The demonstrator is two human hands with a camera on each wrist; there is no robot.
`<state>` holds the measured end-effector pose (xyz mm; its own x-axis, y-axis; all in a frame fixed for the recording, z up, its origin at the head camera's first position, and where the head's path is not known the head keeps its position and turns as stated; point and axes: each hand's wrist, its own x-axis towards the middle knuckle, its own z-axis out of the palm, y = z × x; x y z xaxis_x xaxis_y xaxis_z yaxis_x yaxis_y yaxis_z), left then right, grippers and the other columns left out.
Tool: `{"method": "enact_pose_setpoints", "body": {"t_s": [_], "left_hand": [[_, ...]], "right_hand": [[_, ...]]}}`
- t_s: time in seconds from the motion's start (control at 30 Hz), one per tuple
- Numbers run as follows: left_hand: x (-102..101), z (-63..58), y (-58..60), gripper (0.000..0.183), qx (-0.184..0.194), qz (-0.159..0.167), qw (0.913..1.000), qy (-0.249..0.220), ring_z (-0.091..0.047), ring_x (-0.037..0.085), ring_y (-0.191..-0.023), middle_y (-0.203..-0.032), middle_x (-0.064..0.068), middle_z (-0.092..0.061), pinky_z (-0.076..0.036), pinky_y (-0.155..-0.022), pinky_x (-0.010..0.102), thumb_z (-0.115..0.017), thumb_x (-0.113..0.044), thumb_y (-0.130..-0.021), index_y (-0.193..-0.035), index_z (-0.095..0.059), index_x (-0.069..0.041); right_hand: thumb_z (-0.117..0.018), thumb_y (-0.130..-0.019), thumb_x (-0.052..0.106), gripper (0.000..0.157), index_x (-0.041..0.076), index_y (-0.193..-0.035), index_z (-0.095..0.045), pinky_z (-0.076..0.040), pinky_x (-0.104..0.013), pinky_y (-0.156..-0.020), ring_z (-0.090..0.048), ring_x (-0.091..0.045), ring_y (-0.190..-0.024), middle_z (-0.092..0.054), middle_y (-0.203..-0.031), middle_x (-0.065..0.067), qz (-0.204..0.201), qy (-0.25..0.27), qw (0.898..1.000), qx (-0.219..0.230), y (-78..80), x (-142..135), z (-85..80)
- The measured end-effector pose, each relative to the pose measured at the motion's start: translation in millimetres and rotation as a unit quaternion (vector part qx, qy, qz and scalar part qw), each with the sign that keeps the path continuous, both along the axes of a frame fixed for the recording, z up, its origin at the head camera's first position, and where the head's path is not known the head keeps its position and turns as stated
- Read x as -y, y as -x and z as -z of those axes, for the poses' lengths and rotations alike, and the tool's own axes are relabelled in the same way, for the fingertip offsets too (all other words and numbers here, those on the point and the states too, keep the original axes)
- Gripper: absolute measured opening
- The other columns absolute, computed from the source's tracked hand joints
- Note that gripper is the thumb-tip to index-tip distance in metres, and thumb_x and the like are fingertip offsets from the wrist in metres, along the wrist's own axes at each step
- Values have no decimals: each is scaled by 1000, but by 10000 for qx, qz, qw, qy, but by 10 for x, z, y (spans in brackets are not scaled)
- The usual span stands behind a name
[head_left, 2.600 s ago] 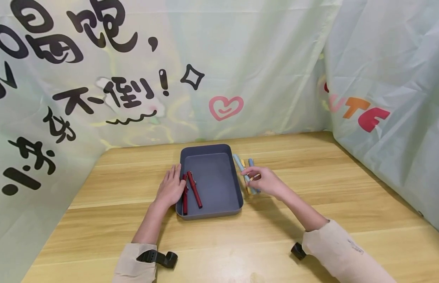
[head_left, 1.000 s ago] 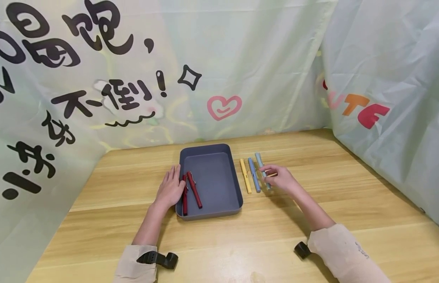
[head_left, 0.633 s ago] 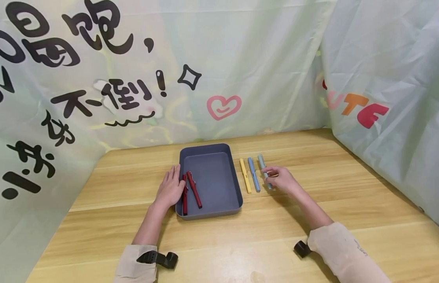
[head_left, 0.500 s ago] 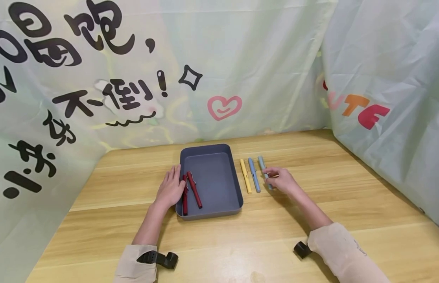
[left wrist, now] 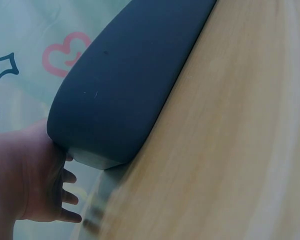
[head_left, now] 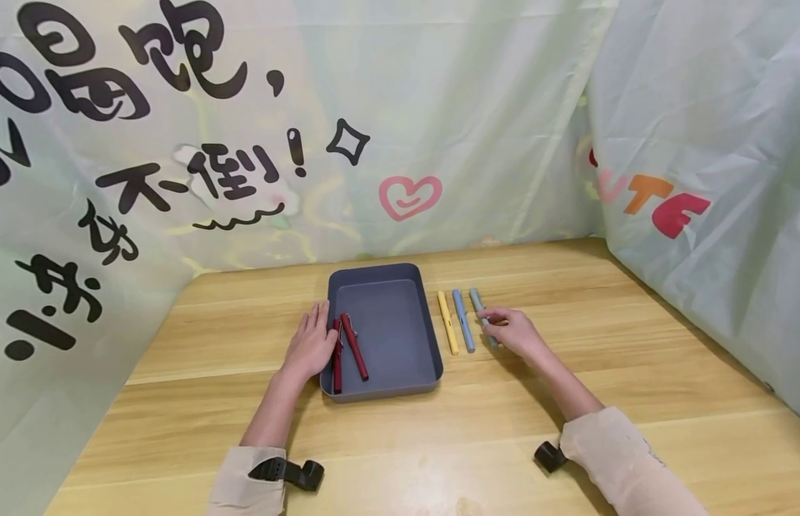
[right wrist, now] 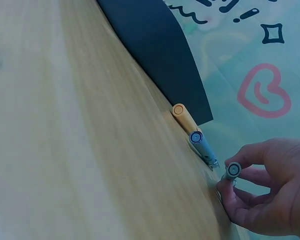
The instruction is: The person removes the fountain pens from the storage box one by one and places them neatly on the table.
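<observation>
My right hand (head_left: pixel 512 332) pinches a pale teal pen (head_left: pixel 475 296) between thumb and fingers, at the right end of a short row. In the right wrist view the pen's round end (right wrist: pixel 234 169) shows between the fingertips. Just left of it, a blue pen (head_left: pixel 463 320) and a yellow pen (head_left: pixel 448 322) lie nearly parallel. My left hand (head_left: pixel 307 349) rests against the left wall of a dark grey tray (head_left: pixel 393 301), its fingers extended. Two dark red pens, one slanted (head_left: pixel 355 347) and one along the wall (head_left: pixel 337 362), lie inside the tray's left side.
The wooden table (head_left: pixel 400 451) runs back to a printed curtain (head_left: pixel 503 129), with another curtain side (head_left: pixel 716 143) at the right. The yellow pen lies close to the tray's right wall.
My right hand has carried the pale teal pen rightward, from over the yellow pen to beyond the blue one, then slid it slightly toward me. My left hand and the tray stay put.
</observation>
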<state>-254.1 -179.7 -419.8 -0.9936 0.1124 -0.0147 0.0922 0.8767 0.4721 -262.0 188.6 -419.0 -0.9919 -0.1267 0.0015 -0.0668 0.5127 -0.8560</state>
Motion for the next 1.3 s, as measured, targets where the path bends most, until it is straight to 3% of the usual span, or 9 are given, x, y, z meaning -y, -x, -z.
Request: {"method": "enact_pose_setpoints", "body": {"t_s": [0.3, 0.87, 1.3], "left_hand": [[3, 2, 11, 60, 26, -12, 10000, 31, -3, 41, -134, -150, 21, -1, -9, -106, 53, -28, -24, -98, -148, -2, -6], [3, -7, 13, 60, 13, -52, 10000, -15, -4, 41, -134, -151, 20, -1, -11, -105, 55, -29, -26, -98, -148, -4, -7], [16, 4, 10, 60, 26, -23, 10000, 20, -4, 42, -134, -150, 20, 0, -10, -105, 55, -29, -26, -97, -148, -3, -7]], "right_hand": [[-62, -86, 6, 34, -6, -117, -58, -51, -30, -64, -60, -20, -79, -56, -101, -17, -19, 142, 9999, 0, 12, 15, 16], [-61, -85, 4, 34, -2, -118, -58, -51, -30, -61, -60, -17, -67, -59, -105, -23, 177, -87, 9998, -53, 18, -3, -18], [-61, -83, -1, 33, -8, -116, -58, -52, -29, -62, -61, -33, -92, -60, -105, -22, 72, -462, 9973, -575, 11, 9, 32]]}}
